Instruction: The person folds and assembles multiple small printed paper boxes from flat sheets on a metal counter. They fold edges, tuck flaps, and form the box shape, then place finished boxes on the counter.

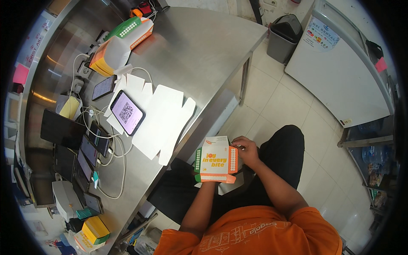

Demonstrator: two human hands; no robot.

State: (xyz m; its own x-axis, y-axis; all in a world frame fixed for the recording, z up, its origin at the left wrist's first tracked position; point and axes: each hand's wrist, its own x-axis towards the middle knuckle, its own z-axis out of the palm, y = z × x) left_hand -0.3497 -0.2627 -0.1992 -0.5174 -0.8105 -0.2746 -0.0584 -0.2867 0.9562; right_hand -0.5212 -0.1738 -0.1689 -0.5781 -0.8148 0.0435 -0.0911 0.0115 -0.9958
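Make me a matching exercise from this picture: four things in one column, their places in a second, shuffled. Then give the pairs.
1. small printed carton
2. phone with lit screen
3. grey waste bin
4. stack of folded cartons

A. on the floor past the table's far corner
B. on flat white carton blanks
C. in the person's hands
D. at the steel table's far end

Pairs: 1-C, 2-B, 3-A, 4-D

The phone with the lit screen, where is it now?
In the head view, the phone lies left of centre on the steel table, on flat white carton blanks, beside charging cables.
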